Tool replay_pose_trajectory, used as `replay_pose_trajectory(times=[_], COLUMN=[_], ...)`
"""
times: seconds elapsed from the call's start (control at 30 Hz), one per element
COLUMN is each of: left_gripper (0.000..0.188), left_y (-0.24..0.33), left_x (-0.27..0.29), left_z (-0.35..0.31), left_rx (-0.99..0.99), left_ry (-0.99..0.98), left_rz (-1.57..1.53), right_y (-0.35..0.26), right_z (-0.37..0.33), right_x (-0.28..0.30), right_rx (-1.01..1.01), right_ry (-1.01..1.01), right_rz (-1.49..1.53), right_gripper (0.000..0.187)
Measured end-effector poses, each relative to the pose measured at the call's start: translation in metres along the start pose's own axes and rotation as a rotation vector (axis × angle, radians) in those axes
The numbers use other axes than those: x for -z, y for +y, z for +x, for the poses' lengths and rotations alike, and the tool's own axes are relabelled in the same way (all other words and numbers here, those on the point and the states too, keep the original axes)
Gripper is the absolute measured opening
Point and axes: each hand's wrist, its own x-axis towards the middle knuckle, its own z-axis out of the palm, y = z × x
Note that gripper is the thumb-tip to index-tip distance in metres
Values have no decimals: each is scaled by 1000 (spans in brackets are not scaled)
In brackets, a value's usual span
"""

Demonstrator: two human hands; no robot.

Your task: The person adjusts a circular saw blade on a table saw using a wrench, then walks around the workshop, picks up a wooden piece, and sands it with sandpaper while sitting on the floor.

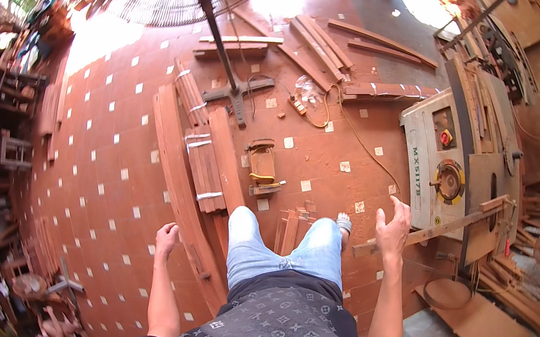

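Observation:
My right hand (393, 229) is raised on the right, its fingers apart and nothing in them. Close beside it runs a long wooden bar (427, 233) at the front of a pale machine (423, 151) with a red knob and a round yellow-black dial. On the left my left hand (166, 238) hangs loosely curled and holds nothing visible, above the tiled floor. Nearest to it lies a long reddish plank (176, 153). Next to that plank is a bundle of boards (203, 168) tied with white bands.
A stand fan (218, 28) rises ahead, its base on the floor. Near it are a small yellow-and-brown stand (261, 163), a power strip (297, 105) and a trailing cord (367, 142). Timber (318, 44) lies farther ahead. Short wood pieces (290, 227) lie between my legs.

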Motion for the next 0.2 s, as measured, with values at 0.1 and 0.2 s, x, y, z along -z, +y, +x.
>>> replay_pose_trajectory(times=[0.1,0.2], left_gripper=[37,40], left_y=[21,65], left_x=[45,50], left_z=[50,82], left_rx=[22,51], left_ry=[29,-25], left_rz=[-29,68], right_y=[13,28], right_z=[2,15], right_x=[-9,-17], right_rx=[-163,-303], right_ry=[42,89], right_rz=[-13,-3], right_gripper=[47,49])
